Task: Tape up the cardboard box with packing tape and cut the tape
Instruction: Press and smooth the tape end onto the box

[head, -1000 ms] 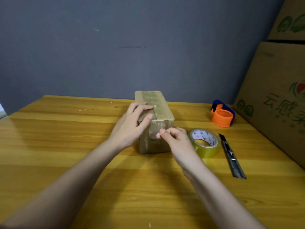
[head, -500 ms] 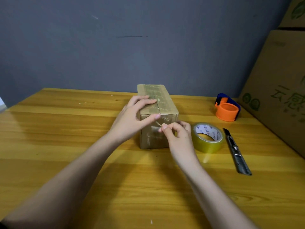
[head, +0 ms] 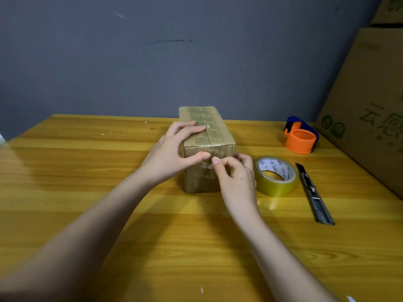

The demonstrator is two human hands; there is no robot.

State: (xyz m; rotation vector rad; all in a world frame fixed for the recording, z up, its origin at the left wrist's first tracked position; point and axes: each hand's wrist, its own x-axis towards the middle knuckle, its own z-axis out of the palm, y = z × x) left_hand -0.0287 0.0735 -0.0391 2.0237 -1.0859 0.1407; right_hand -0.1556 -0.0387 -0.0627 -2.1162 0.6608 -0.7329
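A small cardboard box [head: 218, 136], its top seam and front face covered in shiny tape, stands lengthwise at the middle of the wooden table [head: 87, 171]. My left hand [head: 172, 155] clasps its near left corner, fingers on the top and thumb pressed on the front face. My right hand [head: 237, 177] is at the front face's right side, fingertips pinched together against the tape; whether it holds a tape end is not visible. A roll of clear packing tape [head: 275, 186] lies flat just right of that hand. A utility knife [head: 314, 192] lies to the right of the roll.
An orange and blue tape dispenser [head: 301, 140] sits at the back right. Large printed cardboard cartons [head: 370, 105] stand along the table's right edge. A grey wall closes off the back.
My left thumb has slid down onto the front face and my right fingertips have moved up beside it. The camera has tilted down a little; box, roll and knife stay put.
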